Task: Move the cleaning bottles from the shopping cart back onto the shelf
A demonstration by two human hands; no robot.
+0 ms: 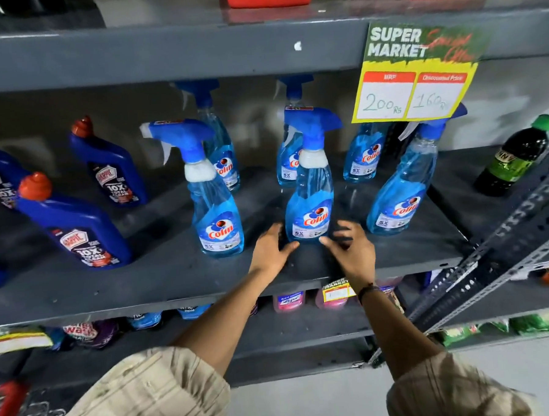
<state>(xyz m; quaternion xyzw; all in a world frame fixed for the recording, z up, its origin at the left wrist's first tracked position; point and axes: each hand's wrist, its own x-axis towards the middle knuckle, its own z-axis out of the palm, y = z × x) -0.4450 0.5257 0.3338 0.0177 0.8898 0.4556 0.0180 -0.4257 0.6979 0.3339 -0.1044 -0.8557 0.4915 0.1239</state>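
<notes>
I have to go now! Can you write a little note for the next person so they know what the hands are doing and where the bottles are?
Left hand: open, beside the base of the middle front spray bottle.
Right hand: open, on its other side. Neither grips it.
Done: that bottle stands upright on the shelf, with five more spray bottles around it.
Left: the cart is barely in view, so check it for more bottles.
</notes>
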